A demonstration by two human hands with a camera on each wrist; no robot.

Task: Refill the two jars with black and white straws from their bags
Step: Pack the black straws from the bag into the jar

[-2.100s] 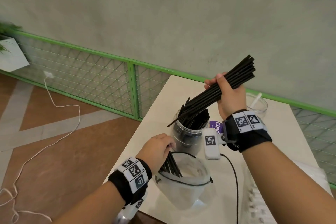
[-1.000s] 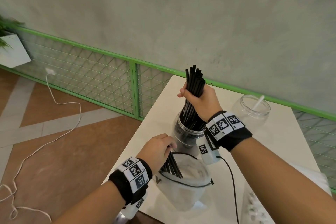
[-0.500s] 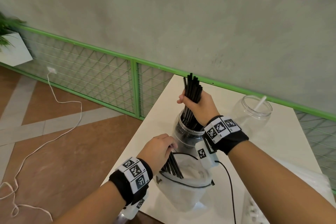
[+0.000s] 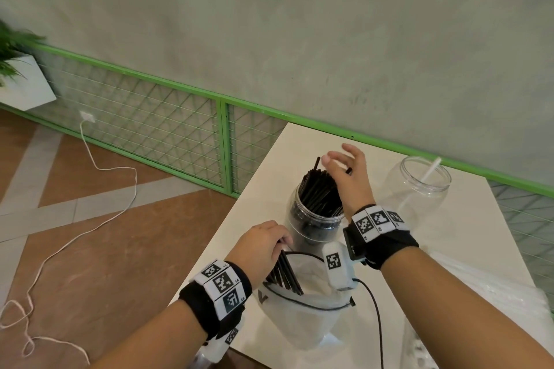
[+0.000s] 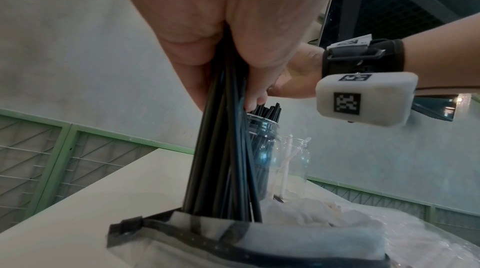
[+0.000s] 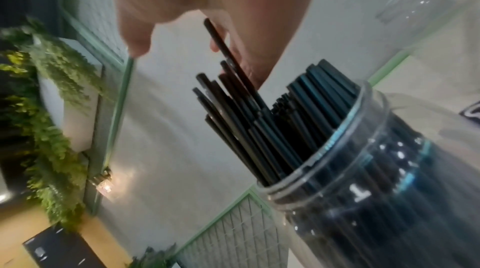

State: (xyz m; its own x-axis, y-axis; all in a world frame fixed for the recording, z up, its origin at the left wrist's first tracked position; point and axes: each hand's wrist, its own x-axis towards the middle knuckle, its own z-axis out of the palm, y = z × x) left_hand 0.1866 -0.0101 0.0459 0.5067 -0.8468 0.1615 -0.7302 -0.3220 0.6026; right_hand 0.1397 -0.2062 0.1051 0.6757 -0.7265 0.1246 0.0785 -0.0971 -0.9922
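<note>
A clear jar [image 4: 311,228] [image 6: 389,180] packed with black straws [image 4: 319,192] [image 6: 272,125] stands on the white table [image 4: 263,189]. My right hand [image 4: 349,171] hovers over the straw tops with fingers spread and holds nothing. Nearer me, my left hand [image 4: 263,246] grips a bundle of black straws [image 4: 284,274] [image 5: 223,159] standing in a clear zip bag [image 4: 302,317] [image 5: 233,241]. A second clear jar [image 4: 419,186] at the back right holds one white straw [image 4: 431,172].
A plastic bag of white straws [image 4: 479,293] lies at the table's right. A black cable [image 4: 377,323] runs from my right wrist toward me. The table's left edge drops to a tiled floor with a white cord [image 4: 90,219]. A green mesh fence [image 4: 180,126] lines the wall.
My right hand lowered its black straw bundle upright into the jar, then let go and opened above it. My left hand has stayed on the straws in the bag.
</note>
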